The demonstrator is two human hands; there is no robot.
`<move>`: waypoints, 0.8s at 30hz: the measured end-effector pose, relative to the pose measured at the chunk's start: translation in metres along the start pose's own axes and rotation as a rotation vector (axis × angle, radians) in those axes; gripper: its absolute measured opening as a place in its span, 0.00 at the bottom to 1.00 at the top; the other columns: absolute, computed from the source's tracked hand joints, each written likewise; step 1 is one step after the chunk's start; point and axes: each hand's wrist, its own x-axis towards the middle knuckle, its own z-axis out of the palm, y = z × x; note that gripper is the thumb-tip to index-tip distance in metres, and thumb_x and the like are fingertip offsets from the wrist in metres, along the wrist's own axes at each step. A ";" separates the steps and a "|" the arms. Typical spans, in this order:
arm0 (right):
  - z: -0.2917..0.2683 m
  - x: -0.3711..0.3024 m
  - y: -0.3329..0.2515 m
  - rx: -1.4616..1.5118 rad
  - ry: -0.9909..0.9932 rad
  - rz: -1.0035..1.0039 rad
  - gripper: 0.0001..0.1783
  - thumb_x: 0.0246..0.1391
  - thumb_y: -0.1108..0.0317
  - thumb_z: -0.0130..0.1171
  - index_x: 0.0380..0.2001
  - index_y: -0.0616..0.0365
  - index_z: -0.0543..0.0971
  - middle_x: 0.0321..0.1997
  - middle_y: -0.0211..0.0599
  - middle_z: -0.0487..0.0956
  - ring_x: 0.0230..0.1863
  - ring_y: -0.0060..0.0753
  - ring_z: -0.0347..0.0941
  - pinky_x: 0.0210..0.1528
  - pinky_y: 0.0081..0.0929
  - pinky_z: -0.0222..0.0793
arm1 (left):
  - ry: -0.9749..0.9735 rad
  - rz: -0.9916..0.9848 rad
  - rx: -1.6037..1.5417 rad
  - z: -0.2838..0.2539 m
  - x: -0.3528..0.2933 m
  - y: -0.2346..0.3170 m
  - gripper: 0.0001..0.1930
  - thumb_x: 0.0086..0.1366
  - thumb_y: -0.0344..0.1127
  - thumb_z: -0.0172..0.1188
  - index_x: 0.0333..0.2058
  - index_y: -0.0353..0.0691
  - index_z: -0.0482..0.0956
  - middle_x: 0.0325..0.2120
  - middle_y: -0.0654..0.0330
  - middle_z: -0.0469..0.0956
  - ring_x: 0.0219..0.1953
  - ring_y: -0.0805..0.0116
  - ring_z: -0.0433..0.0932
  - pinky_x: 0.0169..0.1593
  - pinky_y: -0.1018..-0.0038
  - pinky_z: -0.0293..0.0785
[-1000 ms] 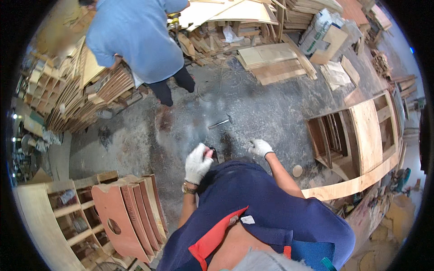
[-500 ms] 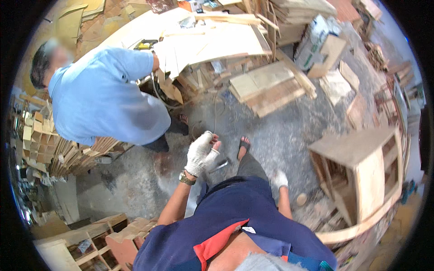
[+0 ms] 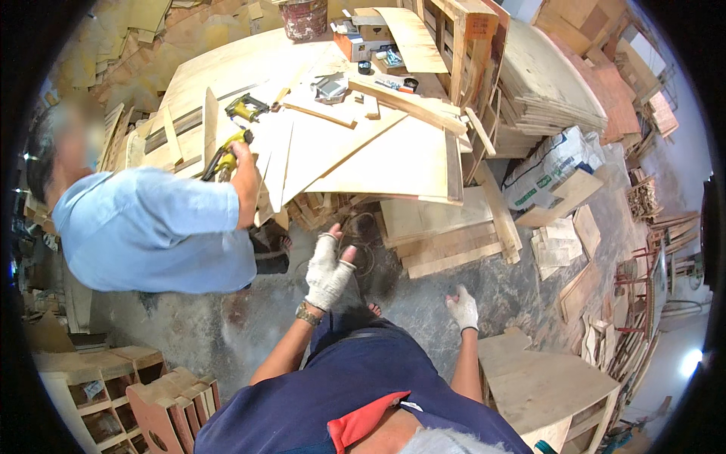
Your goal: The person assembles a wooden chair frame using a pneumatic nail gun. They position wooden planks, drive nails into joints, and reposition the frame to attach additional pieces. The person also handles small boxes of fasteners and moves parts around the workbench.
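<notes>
My left hand (image 3: 330, 271), in a white glove with bare fingertips, is held out in front of me. Its fingers are stretched and nothing is in it. My right hand (image 3: 462, 306), gloved the same way, is out to the right above the floor, empty, with its fingers apart. Both hands are clear of the wooden worktable (image 3: 378, 170) ahead. At its left side a co-worker in a light blue shirt (image 3: 155, 227) grips a yellow and black nail gun (image 3: 221, 160). A second nail gun (image 3: 246, 108) lies on the table top beyond it.
Wood strips (image 3: 408, 106), a cardboard box (image 3: 355, 47) and a bucket (image 3: 305, 19) are on the table. Boards (image 3: 442, 227) lie low at its front, with a white sack (image 3: 548, 166) to their right. A wooden cabinet (image 3: 544, 378) stands near right, slotted wooden units (image 3: 113, 386) near left.
The view has shifted toward the worktable, showing more of its top. My right hand has come up and forward from beside my hip. The co-worker's grip on the nail gun now shows.
</notes>
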 end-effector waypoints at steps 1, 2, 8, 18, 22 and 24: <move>-0.009 0.020 -0.016 0.054 0.032 -0.025 0.28 0.52 0.54 0.71 0.52 0.58 0.77 0.40 0.51 0.85 0.44 0.62 0.82 0.46 0.53 0.76 | 0.023 -0.037 0.042 0.003 0.023 -0.008 0.31 0.71 0.44 0.63 0.68 0.39 0.68 0.54 0.47 0.80 0.57 0.49 0.80 0.58 0.59 0.75; -0.016 0.043 -0.034 0.053 -0.008 0.004 0.28 0.53 0.57 0.70 0.55 0.57 0.77 0.38 0.48 0.85 0.41 0.57 0.83 0.44 0.49 0.77 | 0.046 -0.059 0.028 0.006 0.048 -0.017 0.31 0.71 0.45 0.63 0.68 0.39 0.68 0.54 0.47 0.80 0.57 0.49 0.80 0.58 0.59 0.75; -0.042 0.135 -0.151 0.110 0.001 -0.086 0.32 0.56 0.63 0.69 0.63 0.56 0.74 0.37 0.44 0.84 0.39 0.45 0.83 0.43 0.41 0.78 | 0.170 -0.257 0.049 0.035 0.229 -0.089 0.37 0.73 0.54 0.56 0.70 0.34 0.61 0.63 0.34 0.70 0.64 0.37 0.72 0.64 0.54 0.69; -0.109 0.277 -0.304 0.152 0.086 -0.179 0.34 0.58 0.65 0.68 0.66 0.61 0.71 0.47 0.49 0.82 0.45 0.46 0.80 0.49 0.39 0.76 | 0.320 -0.348 0.560 0.113 0.418 -0.234 0.43 0.71 0.54 0.52 0.75 0.37 0.49 0.75 0.35 0.46 0.78 0.35 0.40 0.77 0.44 0.38; -0.147 0.350 -0.355 0.197 0.116 -0.268 0.35 0.58 0.64 0.68 0.66 0.61 0.70 0.49 0.50 0.81 0.47 0.48 0.80 0.53 0.40 0.76 | 0.204 -0.295 0.737 0.128 0.411 -0.246 0.42 0.70 0.50 0.52 0.75 0.35 0.50 0.77 0.40 0.46 0.79 0.38 0.39 0.78 0.44 0.35; -0.171 0.392 -0.378 0.113 0.149 -0.397 0.34 0.59 0.64 0.67 0.67 0.61 0.70 0.49 0.50 0.82 0.49 0.50 0.80 0.55 0.41 0.75 | 0.077 -0.300 0.853 0.129 0.405 -0.242 0.41 0.70 0.49 0.51 0.74 0.33 0.53 0.77 0.42 0.47 0.79 0.41 0.39 0.78 0.44 0.33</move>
